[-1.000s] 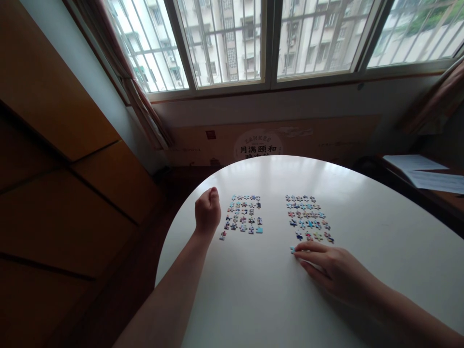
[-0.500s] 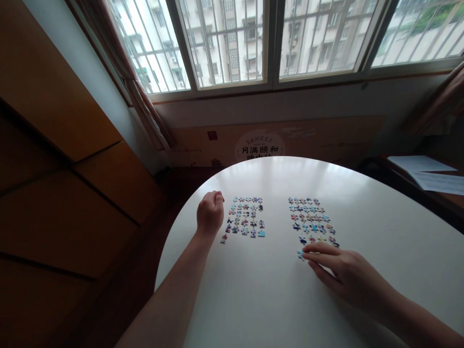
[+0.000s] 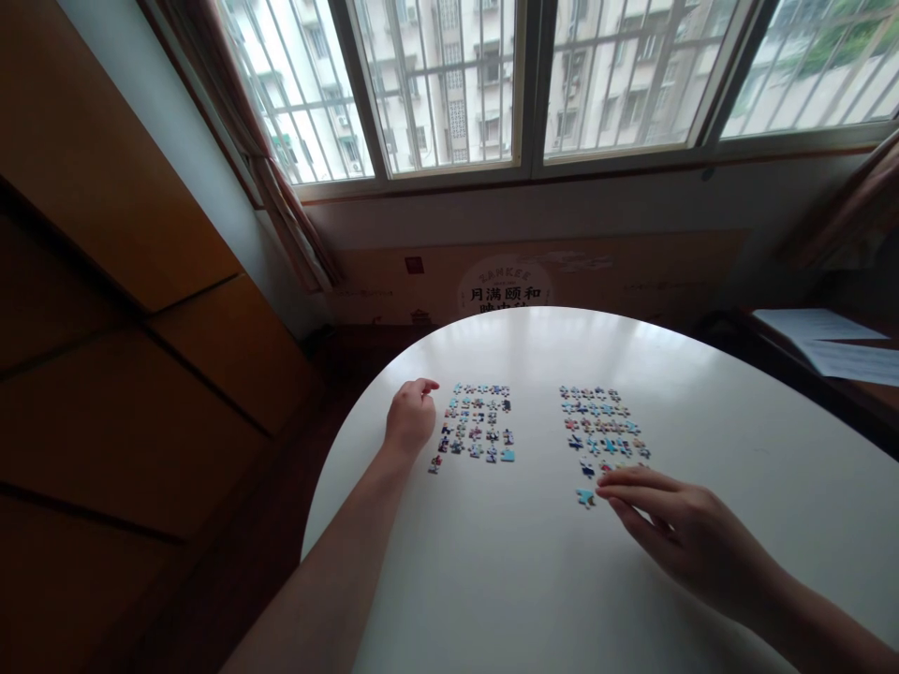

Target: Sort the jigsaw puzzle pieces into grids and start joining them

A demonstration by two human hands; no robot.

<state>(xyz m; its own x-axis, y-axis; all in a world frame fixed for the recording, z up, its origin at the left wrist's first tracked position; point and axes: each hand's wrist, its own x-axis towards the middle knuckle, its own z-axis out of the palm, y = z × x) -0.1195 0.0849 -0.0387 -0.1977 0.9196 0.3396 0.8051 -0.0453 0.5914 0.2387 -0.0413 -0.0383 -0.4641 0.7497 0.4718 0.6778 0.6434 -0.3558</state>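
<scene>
My left hand [image 3: 411, 416] rests on the white table, left of one group of puzzle pieces [image 3: 476, 433]; its fingers are curled in with the index finger partly out, and what they may hold is hidden. My right hand [image 3: 602, 490] hovers over the lower rows of another group of puzzle pieces [image 3: 602, 426], thumb and fingertips pinched. Whether a piece sits between them is too small to tell. Just left of those fingertips lies a light blue puzzle piece [image 3: 585, 499]. Part of the bottom row is covered by the right hand.
The round white table [image 3: 484, 571] has its curved edge on the far and left sides. Papers [image 3: 853, 358] lie on a brown surface at the right. Wooden cabinets [image 3: 91, 402] stand at the left, and barred windows [image 3: 449, 84] with curtains are behind.
My right hand has moved slightly right, uncovering more of the light blue piece, and its fingertips have drawn together. My left hand's index finger now extends a little.
</scene>
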